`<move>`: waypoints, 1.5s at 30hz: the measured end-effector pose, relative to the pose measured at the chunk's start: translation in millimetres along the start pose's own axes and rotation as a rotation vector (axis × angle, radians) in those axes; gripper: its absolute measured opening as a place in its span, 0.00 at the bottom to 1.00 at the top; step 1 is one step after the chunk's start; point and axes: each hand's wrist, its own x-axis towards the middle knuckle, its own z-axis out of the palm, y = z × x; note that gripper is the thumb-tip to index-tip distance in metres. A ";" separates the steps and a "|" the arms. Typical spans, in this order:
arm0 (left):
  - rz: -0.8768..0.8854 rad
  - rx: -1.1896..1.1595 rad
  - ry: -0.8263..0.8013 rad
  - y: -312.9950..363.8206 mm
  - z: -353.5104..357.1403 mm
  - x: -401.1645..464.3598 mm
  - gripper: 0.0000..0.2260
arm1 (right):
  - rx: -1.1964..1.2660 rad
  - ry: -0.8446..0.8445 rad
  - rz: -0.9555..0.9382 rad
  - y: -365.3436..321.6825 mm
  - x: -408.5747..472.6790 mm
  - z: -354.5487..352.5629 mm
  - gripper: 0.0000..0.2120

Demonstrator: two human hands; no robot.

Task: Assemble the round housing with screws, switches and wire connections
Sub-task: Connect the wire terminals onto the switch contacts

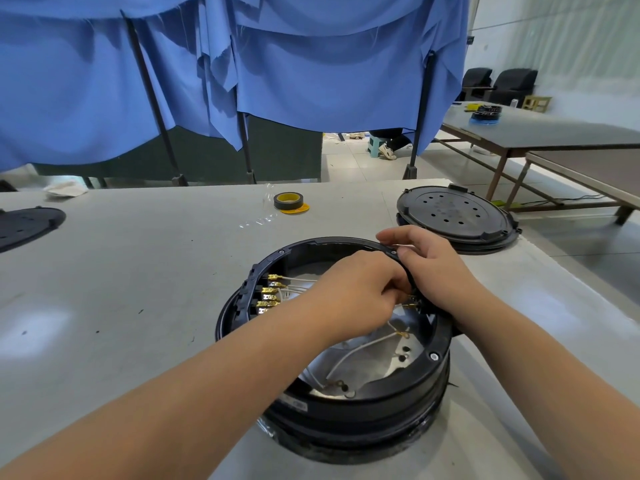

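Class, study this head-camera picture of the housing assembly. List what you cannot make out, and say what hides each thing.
- Head view: what the left hand fingertips pinch inside the round housing; its own knuckles cover them.
- Head view: the housing's right rim section, under the right hand.
- Head view: the black disc at far left, cut off by the picture edge.
- Head view: the label on the housing wall, too blurred to read.

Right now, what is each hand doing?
Left hand: fingers curled inside the round housing, pinching something there; what it is cannot be told.
Right hand: grips the housing's rim.
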 end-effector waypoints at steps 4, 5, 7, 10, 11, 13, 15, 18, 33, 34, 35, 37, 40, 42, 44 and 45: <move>0.049 0.097 0.019 0.7 1.6 -1.4 0.08 | 0.000 -0.006 0.000 -0.6 -0.2 0.1 0.19; 0.058 0.114 0.022 0.5 1.8 -1.7 0.08 | -0.001 -0.006 0.000 -0.8 -0.2 0.2 0.19; 0.068 0.131 0.026 0.4 2.0 -2.0 0.08 | 0.000 -0.007 0.003 -0.9 -0.2 0.3 0.19; 0.052 0.104 0.028 1.6 2.1 -2.2 0.08 | -0.006 -0.002 0.004 -0.7 -0.3 0.1 0.19; 0.036 0.079 0.029 1.8 2.0 -2.1 0.08 | 0.000 -0.001 0.007 -0.5 -0.5 0.1 0.19; 0.009 0.044 0.029 2.0 1.9 -1.7 0.07 | 0.010 0.000 0.012 -0.4 -0.6 0.4 0.19; 0.002 0.051 0.026 2.2 2.3 -2.1 0.07 | 0.017 0.003 0.016 -0.4 -0.7 0.7 0.20; 0.011 0.062 0.025 2.2 2.6 -3.1 0.07 | 0.024 0.010 0.018 0.2 -0.8 0.8 0.19; -0.240 0.221 0.213 -33.6 -50.1 -23.9 0.18 | -0.038 -0.003 0.067 -3.9 -3.0 7.4 0.16; -0.295 0.256 0.200 -40.2 -53.4 -27.0 0.20 | -0.056 -0.003 0.067 -3.9 -1.9 7.1 0.16; -0.346 0.266 0.174 -46.1 -55.4 -30.5 0.21 | -0.070 -0.006 0.068 -4.0 -0.8 6.2 0.15; -0.411 0.249 0.110 -55.7 -56.0 -36.1 0.20 | -0.083 -0.016 0.076 -5.5 4.6 4.7 0.12; -0.439 0.243 0.087 -63.2 -55.1 -38.7 0.17 | -0.129 0.036 0.100 -5.4 22.3 -1.8 0.10; -0.443 0.266 0.103 -64.9 -54.2 -38.7 0.16 | -0.242 0.069 0.103 -1.3 38.7 -9.1 0.07; -0.446 0.251 0.119 -66.9 -53.6 -39.0 0.16 | -0.438 0.013 0.155 5.7 54.6 -13.8 0.05; -0.446 0.240 0.127 -67.6 -53.3 -39.1 0.17 | -0.527 -0.042 0.200 11.0 61.3 -14.6 0.08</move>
